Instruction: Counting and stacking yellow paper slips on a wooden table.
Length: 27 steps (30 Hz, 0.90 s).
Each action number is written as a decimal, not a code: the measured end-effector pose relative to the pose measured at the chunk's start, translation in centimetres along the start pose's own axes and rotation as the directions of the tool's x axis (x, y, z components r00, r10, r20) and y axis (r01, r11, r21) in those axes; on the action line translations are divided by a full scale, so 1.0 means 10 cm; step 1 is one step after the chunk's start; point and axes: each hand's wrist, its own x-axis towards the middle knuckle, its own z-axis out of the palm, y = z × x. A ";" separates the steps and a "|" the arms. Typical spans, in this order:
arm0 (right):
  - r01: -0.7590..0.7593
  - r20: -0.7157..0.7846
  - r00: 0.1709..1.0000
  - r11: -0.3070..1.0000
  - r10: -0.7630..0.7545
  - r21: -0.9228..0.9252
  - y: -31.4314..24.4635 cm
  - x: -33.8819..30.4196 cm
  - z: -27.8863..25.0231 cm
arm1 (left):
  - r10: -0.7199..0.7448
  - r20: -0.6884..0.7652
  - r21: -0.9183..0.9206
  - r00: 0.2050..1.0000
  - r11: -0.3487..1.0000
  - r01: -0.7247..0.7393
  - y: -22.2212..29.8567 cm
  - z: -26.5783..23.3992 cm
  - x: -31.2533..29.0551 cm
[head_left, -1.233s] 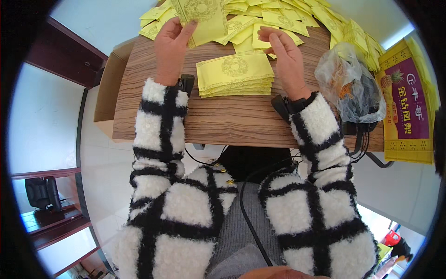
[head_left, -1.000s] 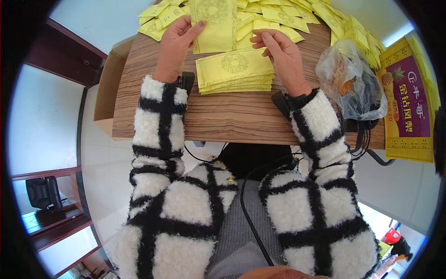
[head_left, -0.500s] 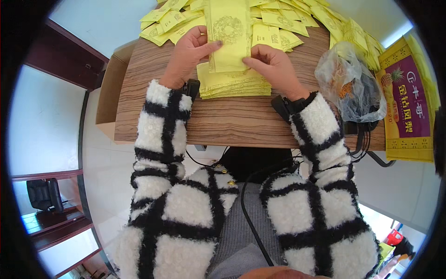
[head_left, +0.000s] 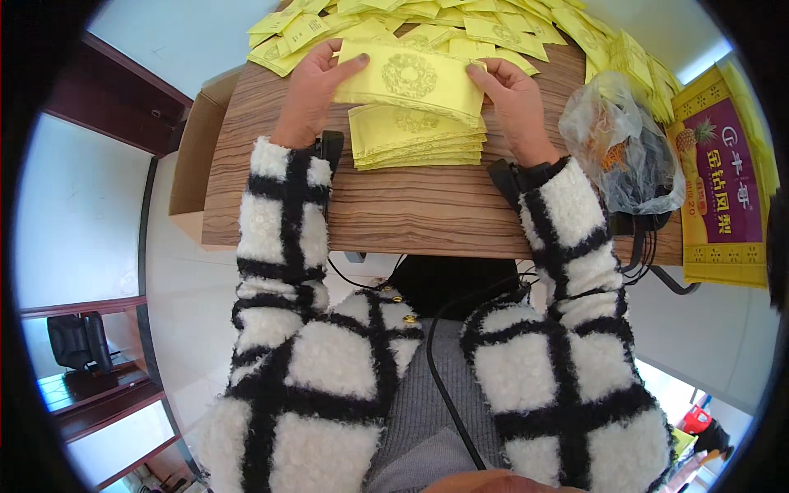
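Note:
A flat yellow packet with a round printed pattern lies sideways between my hands. My left hand pinches its left end, thumb on top. At its right end, my right hand grips the edge between thumb and fingers. Just beneath and nearer to me is a neat stack of similar yellow packets on the wooden table. The held packet covers the far part of that stack. Loose yellow packets are heaped along the far side.
On the right of the table sits a clear plastic bag with dark and orange contents. A yellow and purple box stands at the right edge, with black cables below the bag. At the left is an open cardboard box.
The packet has turned from upright to sideways and come down over the stack. My right hand has moved up and outward to its right end; my left hand shifted slightly left.

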 end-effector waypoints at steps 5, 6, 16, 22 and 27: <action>0.002 -0.046 0.999 1.000 -0.002 -0.004 0.14 0.04 -0.05 | -0.193 0.151 0.297 0.970 0.944 0.141 0.04 -0.09 -0.03; 0.003 -0.050 0.999 1.000 -0.004 -0.004 0.17 0.05 -0.07 | -0.193 0.155 0.297 0.969 0.944 0.141 0.05 -0.10 -0.03; 0.016 -0.062 0.997 0.955 -0.036 -0.296 0.36 0.16 -0.19 | -0.358 0.222 0.600 0.907 0.783 0.163 -0.02 -0.26 0.00; -0.132 -0.320 0.945 0.973 0.066 -0.188 0.29 0.18 -0.30 | -0.308 0.207 0.684 0.928 0.724 0.088 -0.09 -0.26 0.02; -0.252 -0.338 0.927 0.937 0.162 -0.243 0.24 0.19 -0.34 | -0.196 0.286 0.708 0.938 0.703 -0.069 0.05 -0.02 -0.09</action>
